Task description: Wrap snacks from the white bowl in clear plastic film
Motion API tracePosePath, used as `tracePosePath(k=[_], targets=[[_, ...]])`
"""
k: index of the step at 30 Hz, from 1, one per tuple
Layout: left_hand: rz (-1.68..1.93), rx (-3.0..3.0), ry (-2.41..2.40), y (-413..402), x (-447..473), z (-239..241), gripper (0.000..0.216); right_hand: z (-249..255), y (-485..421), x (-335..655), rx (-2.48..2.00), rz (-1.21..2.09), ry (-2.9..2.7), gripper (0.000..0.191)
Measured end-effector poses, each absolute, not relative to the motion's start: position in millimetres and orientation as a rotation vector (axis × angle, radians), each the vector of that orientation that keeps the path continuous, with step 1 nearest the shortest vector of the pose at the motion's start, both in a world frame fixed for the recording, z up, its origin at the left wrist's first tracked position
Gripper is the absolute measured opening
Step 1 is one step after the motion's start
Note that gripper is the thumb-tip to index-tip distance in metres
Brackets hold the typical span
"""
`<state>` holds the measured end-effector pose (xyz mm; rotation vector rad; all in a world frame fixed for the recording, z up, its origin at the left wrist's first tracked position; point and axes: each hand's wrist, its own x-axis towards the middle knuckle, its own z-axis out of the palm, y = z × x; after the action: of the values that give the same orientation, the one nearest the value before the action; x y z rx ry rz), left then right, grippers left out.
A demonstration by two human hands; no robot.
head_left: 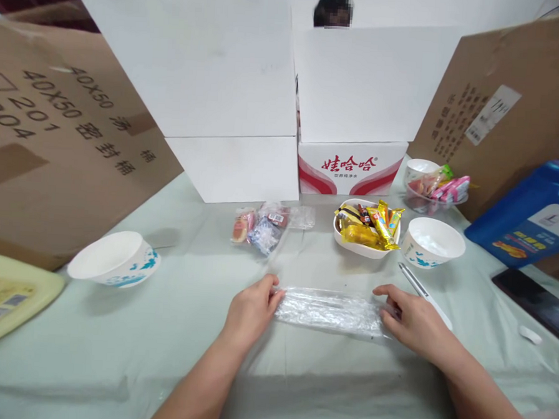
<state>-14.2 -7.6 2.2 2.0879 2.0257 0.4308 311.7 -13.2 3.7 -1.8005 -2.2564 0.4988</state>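
- Head view: on the near middle of the pale green, softly creased tablecloth (196,361), a long, flat strip of clear, crinkled plastic film (330,310) lies between the hands.
- The left hand (252,308) pinches the strip's left end between thumb and forefinger; the right hand (409,319) is at the right end, fingers curled, though whether they grip I cannot tell.
- The step in hand appears to be straightening or flattening the film. The next move seems to call for a light pinch at both ends and even tension, since thin film may cling and wrinkle.
- Just beyond the right hand lies a slim white-and-grey tool (422,292), smooth and straight.
- To the left stands a round white paper bowl with blue print (134,261).
- Farther right, a rounded white tray (365,252) holds shiny yellow wrapped snacks (365,233).
- Left of it, crinkly clear-wrapped packets (266,231) lie loose.
- Far off, smooth, matte white panels (235,169) stand upright.
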Motion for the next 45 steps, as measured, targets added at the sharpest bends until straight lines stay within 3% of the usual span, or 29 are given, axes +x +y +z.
tracePosePath(k=[4,8,11,14,20,23,28,32,34,40,42,45], targets=[[0.44,2.094,2.105,-6.5,-17.3,3.5,0.02,7.0,-13.8,314.4,-1.842,0.572,-2.316,0.042],[0.752,2.171,2.263,-11.1,-17.6,5.6,0.019,7.7,-10.8,319.5,-1.799,0.414,-2.306,0.029],[0.99,2.484,1.836,-23.3,-2.9,3.6,0.016,8.1,-8.8,322.1,-1.704,0.355,-2.331,0.013],[0.799,2.681,1.331,-39.0,20.3,0.7,0.018,9.0,-9.2,321.2,-1.603,0.445,-2.358,0.009],[0.412,2.641,1.404,-50.9,41.4,-0.6,0.029,20.1,-27.1,321.8,-1.335,0.991,-2.12,0.004],[0.376,2.644,1.33,-49.8,39.0,-2.5,0.035,30.9,-38.8,325.6,-1.08,1.274,-2.13,0.034],[0.318,2.66,0.986,-48.5,33.4,-3.9,0.046,49.5,-40.7,321.9,-0.523,1.776,-2.268,0.033],[0.26,2.659,0.81,-46.9,30.5,-1.0,0.044,56.6,-26.0,302.3,-0.477,2.152,-1.881,0.076],[0.253,2.669,0.78,-46.2,30.5,0.8,0.038,56.3,-13.4,286.2,-0.608,2.151,-1.643,0.079],[0.29,2.695,0.785,-45.6,32.6,1.4,0.038,29.7,35.8,247.3,-1.006,2.014,-1.319,0.055],[0.285,2.69,0.779,-45.6,32.3,0.1,0.04,18.1,45.5,247.3,-1.085,1.822,-1.273,0.052],[0.277,2.673,0.765,-45.3,31.0,-0.4,0.041,9.2,43.7,253.5,-1.08,1.258,-1.486,0.04]])
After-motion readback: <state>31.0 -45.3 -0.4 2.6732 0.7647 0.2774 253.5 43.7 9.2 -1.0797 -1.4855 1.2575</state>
